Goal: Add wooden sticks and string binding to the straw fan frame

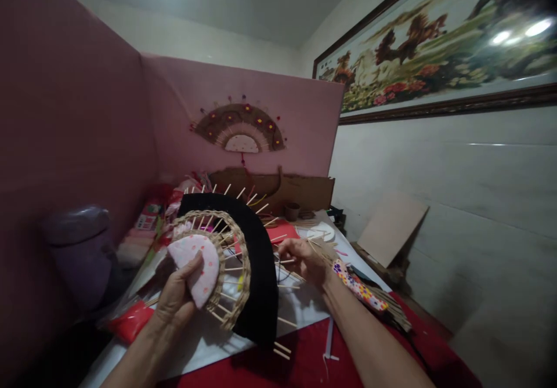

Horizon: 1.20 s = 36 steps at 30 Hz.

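A half-round fan (261, 272) made of thin wooden sticks, a black cloth band and braided straw-coloured cord is tilted in front of me. At its base is a white padded half-circle (195, 260) with small red-pink marks. My left hand (177, 296) grips this padded part, thumb on top and the other fingers hidden behind. Beyond the band's outer edge, my right hand (307, 260) is pinched beside the bare stick tips. A thin black thread (279, 272) hangs in a loop from its fingertips.
A finished-looking fan (241, 127) hangs on the pink panel (304, 115). Around the white-and-red table lie red felt (285, 230), a small brown pot (291, 211), a flower-patterned strip (359, 286), a red packet (130, 321) and a pale purple strip (329, 341). Cardboard (304, 194) stands behind.
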{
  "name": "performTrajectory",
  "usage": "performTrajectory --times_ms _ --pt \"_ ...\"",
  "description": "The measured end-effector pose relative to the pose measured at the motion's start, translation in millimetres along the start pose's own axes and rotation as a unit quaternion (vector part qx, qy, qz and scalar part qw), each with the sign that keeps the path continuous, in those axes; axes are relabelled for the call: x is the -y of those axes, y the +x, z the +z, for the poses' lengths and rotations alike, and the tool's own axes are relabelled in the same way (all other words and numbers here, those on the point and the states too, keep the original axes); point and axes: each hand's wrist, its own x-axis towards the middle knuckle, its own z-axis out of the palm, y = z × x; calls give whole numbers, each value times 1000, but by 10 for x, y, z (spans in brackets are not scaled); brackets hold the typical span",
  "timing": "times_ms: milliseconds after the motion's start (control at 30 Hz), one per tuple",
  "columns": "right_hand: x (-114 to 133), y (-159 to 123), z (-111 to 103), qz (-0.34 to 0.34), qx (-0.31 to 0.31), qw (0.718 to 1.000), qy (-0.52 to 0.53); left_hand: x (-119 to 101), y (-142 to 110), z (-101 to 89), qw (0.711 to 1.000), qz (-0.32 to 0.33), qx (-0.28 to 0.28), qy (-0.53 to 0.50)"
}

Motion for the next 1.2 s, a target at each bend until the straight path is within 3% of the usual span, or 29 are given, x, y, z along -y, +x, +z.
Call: performTrajectory --times_ms 200,400,667,900,1067,1200 --pt "4 -18 -54 -66 43 991 -110 -25 -10 0 999 -36 2 3" --pt "112 -55 -17 -138 69 960 -232 -80 60 -103 997 -72 3 -11" --pt "100 -13 131 -231 -47 873 -426 -55 114 -206 991 -120 56 6" --pt "44 17 97 -324 -130 797 -493 -93 60 -135 993 -104 39 35" --pt "89 -27 137 -366 -148 752 -527 -126 47 -102 995 -75 19 69" --pt "103 -39 124 -384 -150 735 -539 -145 40 -104 991 -98 23 93"
